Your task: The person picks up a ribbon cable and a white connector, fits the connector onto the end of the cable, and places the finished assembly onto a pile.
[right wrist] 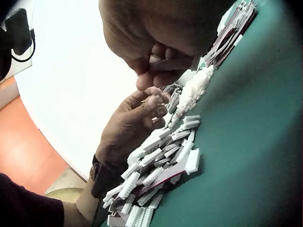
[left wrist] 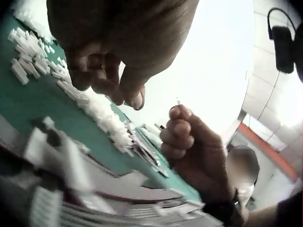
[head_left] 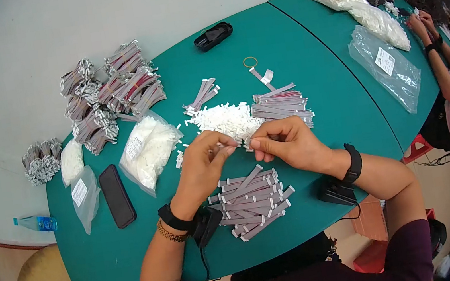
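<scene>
Near the table's [head_left: 305,54] front edge lies a pile [head_left: 253,199] of grey cables. Just above it, the left hand [head_left: 210,157] and right hand [head_left: 288,143] meet, fingers curled, pinching one short cable [right wrist: 173,64]. It is mostly hidden, and its long axis seems to run hand to hand. Beyond lie white connectors [head_left: 227,118].

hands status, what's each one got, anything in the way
Right hand pinches a grey cable. Left hand curled close beside it, hold unclear. Connector pile just behind, cable stack near the wrists; nothing blocking.

Teal table [head_left: 305,54], grey cables [head_left: 253,199] (white connectors [head_left: 227,118]).
</scene>
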A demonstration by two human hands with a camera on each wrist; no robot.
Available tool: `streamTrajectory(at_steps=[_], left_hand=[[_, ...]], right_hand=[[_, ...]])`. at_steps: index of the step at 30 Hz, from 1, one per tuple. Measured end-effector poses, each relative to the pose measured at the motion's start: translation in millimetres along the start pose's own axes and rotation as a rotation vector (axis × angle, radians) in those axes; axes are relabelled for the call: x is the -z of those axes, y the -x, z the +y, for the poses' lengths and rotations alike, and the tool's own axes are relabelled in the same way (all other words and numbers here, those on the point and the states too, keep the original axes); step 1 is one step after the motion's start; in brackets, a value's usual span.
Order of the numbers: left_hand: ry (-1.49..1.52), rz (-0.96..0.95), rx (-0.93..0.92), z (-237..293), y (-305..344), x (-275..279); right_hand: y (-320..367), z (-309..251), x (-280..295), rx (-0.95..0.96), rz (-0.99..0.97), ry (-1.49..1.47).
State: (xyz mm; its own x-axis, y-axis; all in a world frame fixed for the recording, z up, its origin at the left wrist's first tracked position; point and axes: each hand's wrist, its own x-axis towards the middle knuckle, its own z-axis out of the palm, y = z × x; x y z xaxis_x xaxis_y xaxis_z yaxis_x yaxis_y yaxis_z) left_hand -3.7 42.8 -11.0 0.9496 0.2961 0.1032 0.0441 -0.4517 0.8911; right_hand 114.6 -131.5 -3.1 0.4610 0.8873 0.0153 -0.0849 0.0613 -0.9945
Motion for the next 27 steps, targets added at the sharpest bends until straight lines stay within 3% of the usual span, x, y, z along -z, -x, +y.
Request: streamTrajectory(at_steps=[3, 6, 27], left_hand=[[0.356, -0.115, 0.185, 20.6, 2.1, 3.0], [0.489, -0.134, 0.214, 26.3, 5.0, 0.2], [0.852, -0.073, 0.240, 22.3, 13.6, -15.3]], right_hand=[[1.4, -2.1, 0.1, 0.010, -0.010, -0.045], [3.2, -3.6, 0.0, 0.048, -0.009, -0.068], [8.5, -7.1, -5.1, 0.036, -0.071, -0.158]])
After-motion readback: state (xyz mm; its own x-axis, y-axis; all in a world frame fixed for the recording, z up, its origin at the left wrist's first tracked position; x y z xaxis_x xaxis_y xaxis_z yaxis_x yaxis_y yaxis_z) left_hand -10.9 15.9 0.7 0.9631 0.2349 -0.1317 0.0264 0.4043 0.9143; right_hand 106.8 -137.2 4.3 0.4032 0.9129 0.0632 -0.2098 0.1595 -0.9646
